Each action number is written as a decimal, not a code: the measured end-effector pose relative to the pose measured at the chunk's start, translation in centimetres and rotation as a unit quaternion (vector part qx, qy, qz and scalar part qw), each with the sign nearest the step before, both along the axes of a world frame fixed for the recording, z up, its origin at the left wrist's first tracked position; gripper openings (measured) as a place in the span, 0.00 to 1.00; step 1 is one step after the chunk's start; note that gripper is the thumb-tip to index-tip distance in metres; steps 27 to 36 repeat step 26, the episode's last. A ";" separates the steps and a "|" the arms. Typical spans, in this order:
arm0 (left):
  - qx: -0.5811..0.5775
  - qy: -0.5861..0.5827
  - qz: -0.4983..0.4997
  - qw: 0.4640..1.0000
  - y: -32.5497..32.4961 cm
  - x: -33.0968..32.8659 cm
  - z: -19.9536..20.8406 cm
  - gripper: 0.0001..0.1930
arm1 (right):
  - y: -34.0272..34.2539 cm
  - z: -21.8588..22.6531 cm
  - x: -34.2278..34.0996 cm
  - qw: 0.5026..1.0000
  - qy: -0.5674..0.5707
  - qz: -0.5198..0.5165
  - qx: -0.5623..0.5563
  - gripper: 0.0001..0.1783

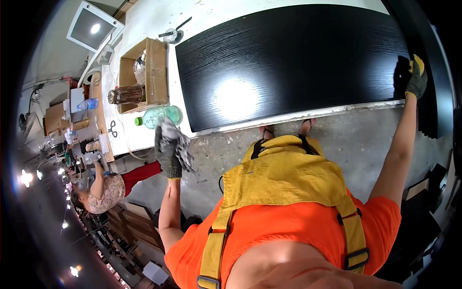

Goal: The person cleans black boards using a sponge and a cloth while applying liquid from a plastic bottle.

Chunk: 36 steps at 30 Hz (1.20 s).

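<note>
A large glossy black wood-grain panel (288,62) lies flat on a white worktable (144,135). My left hand (168,156), in a dark glove, grips a grey crumpled rag (177,142) just off the panel's near left corner, above the floor. My right hand (416,79), in a dark glove with yellow trim, grasps the panel's right end. I wear an orange shirt and a yellow apron.
On the table left of the panel stand an open cardboard box (144,74), a brown jar (126,94), a green plastic bottle (159,115) and scissors (112,128). Another person (108,190) sits at the left. Dark boards (433,111) are stacked at the right. The concrete floor (346,135) lies below.
</note>
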State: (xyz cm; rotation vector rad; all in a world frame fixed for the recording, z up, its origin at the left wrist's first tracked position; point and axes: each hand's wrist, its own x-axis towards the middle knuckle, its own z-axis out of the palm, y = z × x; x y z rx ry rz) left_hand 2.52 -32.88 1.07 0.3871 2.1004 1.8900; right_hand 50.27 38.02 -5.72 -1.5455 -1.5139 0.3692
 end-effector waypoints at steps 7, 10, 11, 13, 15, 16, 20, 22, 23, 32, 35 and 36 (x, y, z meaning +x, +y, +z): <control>-0.091 0.059 0.019 0.994 7.8 -8.4 -6.3 0.18 | -6.5 1.8 -2.0 0.982 0.135 0.129 -0.004 0.33; -0.078 0.004 0.041 0.996 5.8 -11.2 -7.4 0.18 | -11.6 2.7 -0.8 0.997 0.066 0.042 -0.002 0.26; -0.098 0.013 0.042 0.994 5.0 -11.6 -7.6 0.18 | -11.6 1.2 0.7 0.999 0.031 -0.004 0.015 0.23; -0.061 -0.003 0.069 0.996 4.7 -11.1 -6.2 0.21 | -16.5 3.0 -0.1 0.984 0.166 0.060 -0.010 0.22; -0.125 0.008 0.035 0.991 0.3 -15.0 -8.5 0.20 | -19.4 3.2 1.4 0.982 0.170 0.078 -0.032 0.24; -0.137 0.019 0.007 0.990 -1.6 -17.0 -9.8 0.18 | -20.0 2.4 3.2 0.980 0.189 0.053 -0.040 0.24; -0.131 0.060 -0.045 0.989 3.1 -16.9 -7.5 0.15 | -21.0 2.4 5.6 0.947 0.300 0.004 -0.116 0.25; -0.162 0.097 -0.064 0.980 6.5 -17.0 -6.6 0.17 | -19.7 2.1 6.0 0.949 0.292 0.005 -0.122 0.25; -0.343 0.326 -0.123 0.872 7.1 -17.9 -7.0 0.17 | -18.8 1.9 6.3 0.951 0.282 0.008 -0.126 0.25; -0.554 0.651 -0.162 0.492 8.7 -19.1 -7.2 0.19 | -16.7 0.8 6.5 0.928 0.344 0.051 -0.131 0.26; -0.554 0.651 -0.162 0.492 8.7 -19.1 -7.2 0.19 | -16.7 0.8 6.5 0.928 0.344 0.051 -0.131 0.26; -0.554 0.651 -0.162 0.492 8.7 -19.1 -7.2 0.19 | -16.7 0.8 6.5 0.928 0.344 0.051 -0.131 0.26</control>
